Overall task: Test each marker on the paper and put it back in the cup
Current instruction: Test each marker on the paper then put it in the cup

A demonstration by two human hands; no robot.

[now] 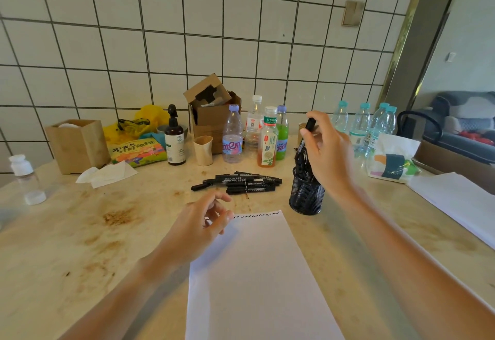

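A white sheet of paper (257,272) lies in front of me, with a row of black squiggles along its top edge. My left hand (198,224) hovers over the sheet's top left corner, fingers loosely curled and holding nothing. Right of the sheet stands a black mesh cup (306,196) with several black markers in it. My right hand (325,152) is above the cup and grips a black marker (308,129) held almost upright. Behind the paper, a pile of black markers (241,181) lies on the table.
Several drink bottles (267,139), a brown pump bottle (174,139), a beige cup (203,150), a cardboard box (211,115) and a wooden box (77,145) line the back by the tiled wall. Crumpled tissue (107,173) lies left; a tissue pack (392,159) and more paper (460,200) lie right.
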